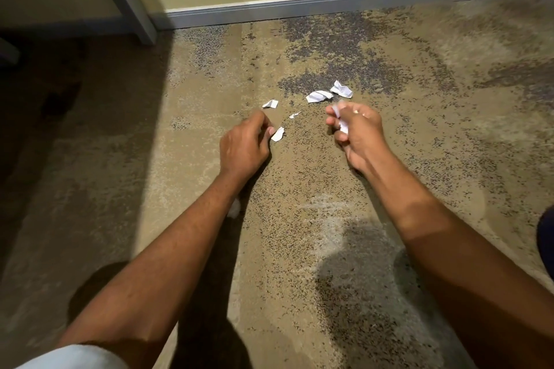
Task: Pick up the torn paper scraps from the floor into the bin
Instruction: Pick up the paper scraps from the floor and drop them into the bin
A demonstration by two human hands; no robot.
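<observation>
**Q:** What are my hands doing?

**A:** Your right hand (356, 133) has its fingers (331, 112) curled tight round a wad of white paper (342, 124), just above the carpet (329, 204). Your left hand (244, 145) is low, fingers curled, the tips at a small flat scrap (277, 134). I cannot tell whether they pinch it or only touch it.

**Q:** Where is the rest of the paper?

**A:** It is on the carpet ahead of you. A crumpled piece (318, 96) and a larger crumpled piece (341, 89) lie side by side just beyond your right hand. A folded scrap (270, 104) lies beyond your left hand, and a thin sliver (295, 114) lies between your hands. A half-hidden piece (233, 209) peeks from under your left forearm.
</observation>
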